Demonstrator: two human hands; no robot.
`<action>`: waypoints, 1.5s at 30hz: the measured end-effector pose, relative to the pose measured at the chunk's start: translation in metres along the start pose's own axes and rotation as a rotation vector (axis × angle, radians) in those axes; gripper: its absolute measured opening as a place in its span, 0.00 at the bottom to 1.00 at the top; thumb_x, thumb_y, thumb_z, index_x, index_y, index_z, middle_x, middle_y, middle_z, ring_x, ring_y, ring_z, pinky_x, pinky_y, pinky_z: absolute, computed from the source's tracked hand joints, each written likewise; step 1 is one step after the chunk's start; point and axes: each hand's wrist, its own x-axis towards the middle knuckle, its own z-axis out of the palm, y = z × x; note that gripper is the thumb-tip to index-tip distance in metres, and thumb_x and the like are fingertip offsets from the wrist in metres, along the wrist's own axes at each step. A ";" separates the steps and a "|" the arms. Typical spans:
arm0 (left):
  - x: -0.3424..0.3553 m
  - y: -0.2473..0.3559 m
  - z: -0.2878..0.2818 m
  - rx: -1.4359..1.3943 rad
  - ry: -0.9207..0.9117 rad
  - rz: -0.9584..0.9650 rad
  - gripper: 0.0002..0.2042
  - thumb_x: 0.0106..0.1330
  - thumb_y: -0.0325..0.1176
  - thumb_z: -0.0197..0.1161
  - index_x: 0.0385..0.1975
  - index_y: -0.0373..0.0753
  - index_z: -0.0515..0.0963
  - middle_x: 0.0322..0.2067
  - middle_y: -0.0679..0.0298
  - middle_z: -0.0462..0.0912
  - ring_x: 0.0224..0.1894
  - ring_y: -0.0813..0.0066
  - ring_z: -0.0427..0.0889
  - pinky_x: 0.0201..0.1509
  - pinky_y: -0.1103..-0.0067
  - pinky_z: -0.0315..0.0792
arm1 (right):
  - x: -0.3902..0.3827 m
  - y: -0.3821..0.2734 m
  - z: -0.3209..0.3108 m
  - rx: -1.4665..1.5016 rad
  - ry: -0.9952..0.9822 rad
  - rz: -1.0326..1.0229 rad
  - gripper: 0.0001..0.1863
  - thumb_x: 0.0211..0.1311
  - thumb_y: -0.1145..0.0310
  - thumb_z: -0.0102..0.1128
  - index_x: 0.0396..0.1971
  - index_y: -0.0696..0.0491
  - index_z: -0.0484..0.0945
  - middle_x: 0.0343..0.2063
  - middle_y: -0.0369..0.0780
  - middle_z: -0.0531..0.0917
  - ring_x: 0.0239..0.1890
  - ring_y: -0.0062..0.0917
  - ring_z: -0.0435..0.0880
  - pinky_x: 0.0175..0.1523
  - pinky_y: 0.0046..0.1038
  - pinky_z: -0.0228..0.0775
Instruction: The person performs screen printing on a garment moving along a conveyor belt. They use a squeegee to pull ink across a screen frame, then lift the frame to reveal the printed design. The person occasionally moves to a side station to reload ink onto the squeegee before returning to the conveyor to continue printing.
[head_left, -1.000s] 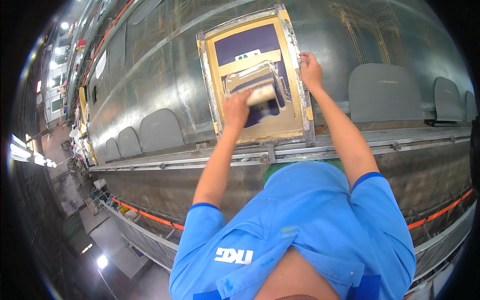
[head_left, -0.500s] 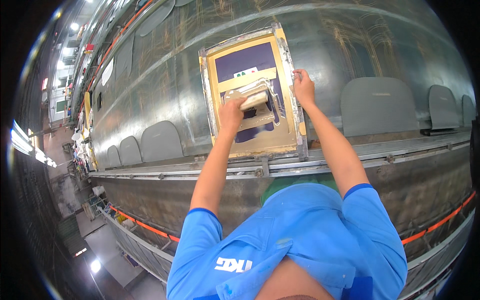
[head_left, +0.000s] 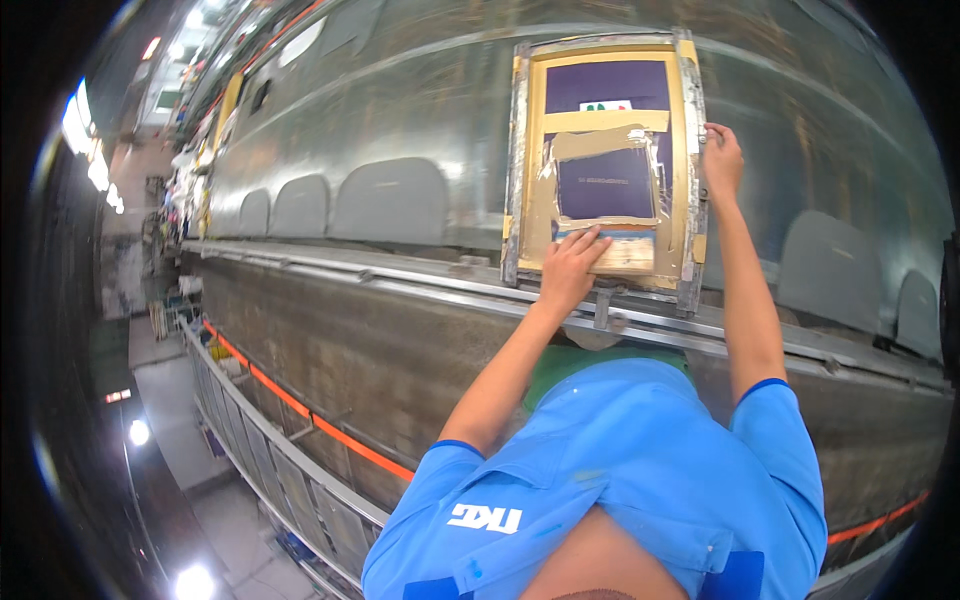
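A screen-printing frame (head_left: 517,150) with tan tape borders lies on the long metal table. Its mesh (head_left: 607,85) shows dark purple areas, with tan ink (head_left: 590,143) smeared round the middle one. At the near end of the mesh is a wooden squeegee (head_left: 628,254), tilted low. My left hand (head_left: 570,268) grips its left end, fingers laid over the top and thumb hidden. On the frame's right rail, my right hand (head_left: 723,162) is closed with the fingertips at the outer edge.
Grey rounded panels (head_left: 392,200) lie along the table (head_left: 455,120) on both sides of the frame. A metal rail (head_left: 400,283) runs along the near table edge, with a small bracket (head_left: 603,308) by the frame. Behind at left stands a railing with an orange strip (head_left: 300,400).
My left hand has brought the squeegee from the middle of the mesh to its near end, uncovering the middle purple area. The view has shifted, so the frame appears farther right.
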 end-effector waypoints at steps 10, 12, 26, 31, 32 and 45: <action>0.032 -0.013 -0.065 -0.125 -0.064 0.001 0.26 0.47 0.17 0.61 0.50 0.42 0.81 0.52 0.58 0.82 0.55 0.58 0.80 0.59 0.68 0.73 | -0.010 -0.034 -0.002 0.137 0.091 -0.244 0.14 0.72 0.64 0.44 0.42 0.56 0.77 0.40 0.50 0.81 0.45 0.46 0.80 0.50 0.43 0.69; 0.046 -0.010 -0.050 -0.085 -0.072 -0.010 0.22 0.48 0.20 0.64 0.47 0.42 0.83 0.50 0.58 0.83 0.54 0.58 0.81 0.57 0.67 0.74 | 0.017 -0.005 0.016 0.213 0.139 -0.331 0.14 0.73 0.64 0.41 0.42 0.55 0.75 0.38 0.51 0.81 0.43 0.50 0.80 0.47 0.47 0.69; 0.004 -0.081 -0.067 -0.047 -0.087 -0.074 0.29 0.46 0.14 0.60 0.53 0.40 0.79 0.54 0.59 0.81 0.60 0.57 0.76 0.61 0.67 0.69 | -0.016 -0.047 0.059 0.261 0.011 -0.038 0.08 0.70 0.66 0.50 0.43 0.50 0.75 0.17 0.48 0.79 0.24 0.47 0.81 0.31 0.45 0.67; -0.014 -0.068 -0.083 -0.166 -0.124 -0.136 0.29 0.45 0.14 0.61 0.52 0.43 0.80 0.53 0.60 0.82 0.59 0.58 0.77 0.60 0.67 0.69 | -0.007 -0.030 0.079 0.145 0.022 0.027 0.08 0.70 0.66 0.49 0.44 0.48 0.74 0.20 0.48 0.81 0.27 0.49 0.82 0.34 0.48 0.70; -0.016 -0.074 -0.084 0.046 -0.142 0.114 0.29 0.45 0.15 0.62 0.52 0.44 0.81 0.52 0.61 0.83 0.58 0.58 0.78 0.60 0.67 0.69 | -0.008 -0.032 0.081 0.138 0.005 0.047 0.08 0.70 0.66 0.48 0.43 0.48 0.74 0.21 0.48 0.82 0.28 0.49 0.82 0.35 0.49 0.70; 0.163 -0.203 -0.106 0.189 -0.275 -0.138 0.22 0.53 0.25 0.65 0.50 0.47 0.83 0.38 0.53 0.86 0.39 0.54 0.84 0.46 0.67 0.76 | -0.028 -0.033 0.127 0.147 -0.064 0.100 0.10 0.67 0.63 0.50 0.46 0.43 0.76 0.28 0.50 0.82 0.35 0.49 0.81 0.39 0.47 0.70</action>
